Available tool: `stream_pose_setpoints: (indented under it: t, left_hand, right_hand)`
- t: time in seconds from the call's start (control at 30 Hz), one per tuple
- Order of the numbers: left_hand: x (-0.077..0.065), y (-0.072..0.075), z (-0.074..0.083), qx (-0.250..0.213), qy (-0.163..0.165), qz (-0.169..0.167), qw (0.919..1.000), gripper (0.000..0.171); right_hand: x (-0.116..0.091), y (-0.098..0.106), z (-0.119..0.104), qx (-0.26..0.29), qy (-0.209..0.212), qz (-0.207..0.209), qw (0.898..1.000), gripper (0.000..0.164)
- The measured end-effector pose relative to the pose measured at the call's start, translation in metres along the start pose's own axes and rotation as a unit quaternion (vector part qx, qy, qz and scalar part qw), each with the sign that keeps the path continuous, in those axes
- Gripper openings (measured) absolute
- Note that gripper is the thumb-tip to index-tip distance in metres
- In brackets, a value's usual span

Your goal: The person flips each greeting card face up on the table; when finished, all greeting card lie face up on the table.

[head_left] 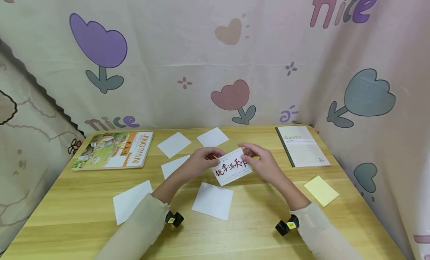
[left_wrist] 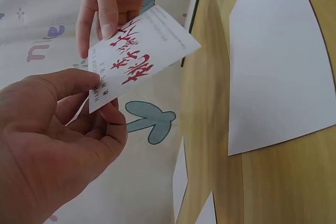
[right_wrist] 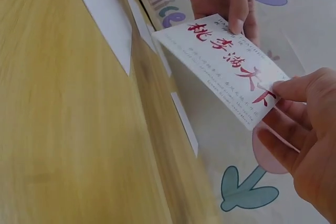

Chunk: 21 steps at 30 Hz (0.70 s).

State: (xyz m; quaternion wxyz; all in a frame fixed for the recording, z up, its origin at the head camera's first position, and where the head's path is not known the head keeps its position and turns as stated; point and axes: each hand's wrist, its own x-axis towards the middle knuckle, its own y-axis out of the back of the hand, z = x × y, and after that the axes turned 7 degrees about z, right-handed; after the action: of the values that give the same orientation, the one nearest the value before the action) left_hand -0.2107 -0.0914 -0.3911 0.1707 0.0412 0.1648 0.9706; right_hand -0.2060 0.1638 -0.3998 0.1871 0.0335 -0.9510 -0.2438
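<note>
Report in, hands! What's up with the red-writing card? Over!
Left hand and right hand: both pinching card. Card raised off table, red writing showing. White cards nearby, none blocking.

An indoor table corner screened with cloth, resembling a study nook; whether it belongs to a home cannot be told. Pale fabric (head_left: 168, 36), printed with tulips (head_left: 102, 45), hearts (head_left: 230, 31) and the word "nice", hangs behind and at the sides of a wood-grain table (head_left: 248, 237), hiding any surroundings. Desk use is indicated by an illustrated book (head_left: 114, 150), a notebook (head_left: 305, 150) marked "Gambit" and a stack of yellow notepaper (head_left: 321, 191).
</note>
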Motion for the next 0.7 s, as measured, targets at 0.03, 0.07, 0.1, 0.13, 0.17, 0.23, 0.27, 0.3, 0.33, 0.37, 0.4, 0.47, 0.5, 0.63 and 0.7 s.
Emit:
stream_pose_setpoints:
  t: [0.03, 0.07, 0.1, 0.13, 0.17, 0.23, 0.27, 0.3, 0.33, 0.37, 0.4, 0.47, 0.5, 0.63, 0.7]
  left_hand:
    - [0.002, -0.001, 0.000, -0.001, 0.002, -0.003, 1.0000, 0.025]
    - [0.003, -0.001, -0.001, -0.003, 0.004, -0.005, 1.0000, 0.024]
    - [0.004, -0.001, -0.002, -0.007, 0.006, -0.005, 0.9999, 0.023]
    - [0.004, -0.001, -0.003, -0.010, 0.009, -0.003, 0.9999, 0.022]
    - [0.005, -0.001, -0.004, -0.012, 0.012, 0.000, 0.9999, 0.021]
    - [0.006, -0.001, -0.007, -0.014, 0.018, 0.008, 0.9997, 0.020]
    - [0.007, 0.000, -0.009, -0.013, 0.019, 0.012, 0.9997, 0.020]
    - [0.009, 0.000, -0.010, -0.008, 0.020, 0.017, 0.9996, 0.019]
    - [0.011, 0.000, -0.012, -0.003, 0.021, 0.022, 0.9995, 0.019]
    - [0.013, 0.000, -0.013, 0.003, 0.019, 0.026, 0.9995, 0.018]
    - [0.017, -0.001, -0.015, 0.011, 0.021, 0.032, 0.9992, 0.017]
    - [0.025, -0.004, -0.016, 0.022, 0.021, 0.038, 0.9988, 0.016]
    - [0.030, -0.006, -0.017, 0.025, 0.022, 0.039, 0.9987, 0.016]
    - [0.052, -0.013, -0.021, 0.036, 0.018, 0.036, 0.9986, 0.017]
    - [0.065, -0.018, -0.022, 0.046, 0.011, 0.032, 0.9984, 0.017]
  right_hand:
    - [-0.001, 0.002, 0.002, -0.001, -0.001, 0.000, 1.000, 0.035]
    - [-0.001, 0.003, 0.003, 0.000, -0.003, 0.001, 1.000, 0.034]
    - [-0.001, 0.005, 0.005, 0.003, -0.006, 0.002, 1.000, 0.032]
    - [-0.001, 0.008, 0.006, 0.006, -0.011, 0.004, 1.000, 0.031]
    - [-0.001, 0.010, 0.007, 0.008, -0.018, 0.006, 1.000, 0.030]
    - [0.000, 0.015, 0.011, 0.018, -0.030, 0.008, 0.999, 0.030]
    - [0.001, 0.017, 0.012, 0.024, -0.036, 0.009, 0.999, 0.031]
    - [0.002, 0.019, 0.015, 0.028, -0.043, 0.008, 0.999, 0.031]
    - [0.003, 0.021, 0.017, 0.034, -0.050, 0.007, 0.998, 0.032]
    - [0.004, 0.022, 0.019, 0.039, -0.057, 0.005, 0.998, 0.033]
    - [0.006, 0.023, 0.022, 0.042, -0.063, 0.003, 0.997, 0.034]
    - [0.009, 0.026, 0.025, 0.039, -0.075, 0.001, 0.996, 0.034]
    - [0.011, 0.027, 0.028, 0.034, -0.082, -0.001, 0.996, 0.034]
    - [0.023, 0.031, 0.040, 0.008, -0.099, 0.003, 0.995, 0.032]
    - [0.030, 0.034, 0.050, -0.006, -0.102, 0.011, 0.995, 0.030]
